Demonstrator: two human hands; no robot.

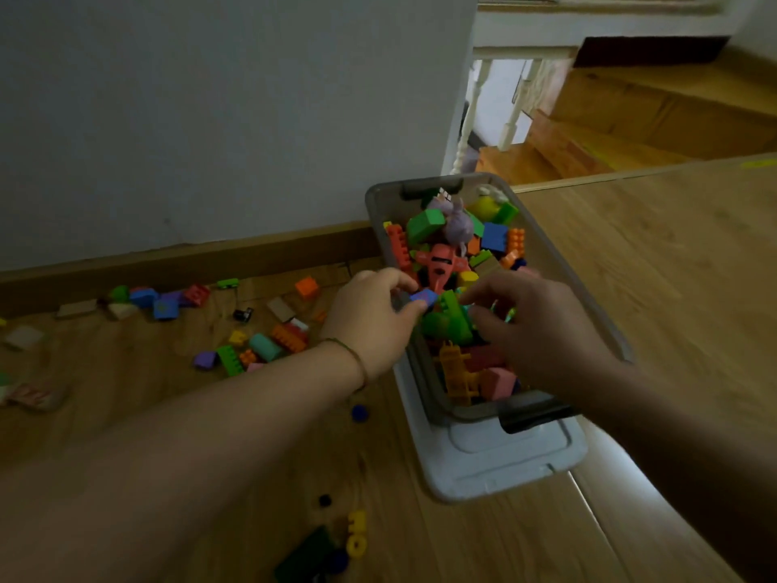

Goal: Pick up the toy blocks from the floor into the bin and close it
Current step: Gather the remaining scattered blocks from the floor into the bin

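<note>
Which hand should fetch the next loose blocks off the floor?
Left: the left hand, pinching a blue block over the bin, is on the side where loose blocks lie. The right hand is across the bin.

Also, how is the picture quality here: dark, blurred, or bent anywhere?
Head view: dim, brighter on the stairs; the left hand, pinching a blue block, and the right hand are motion-blurred; floor blocks near the bottom edge are soft; the wide lens slants the wall edge; a bright patch lies beside the lid.
</note>
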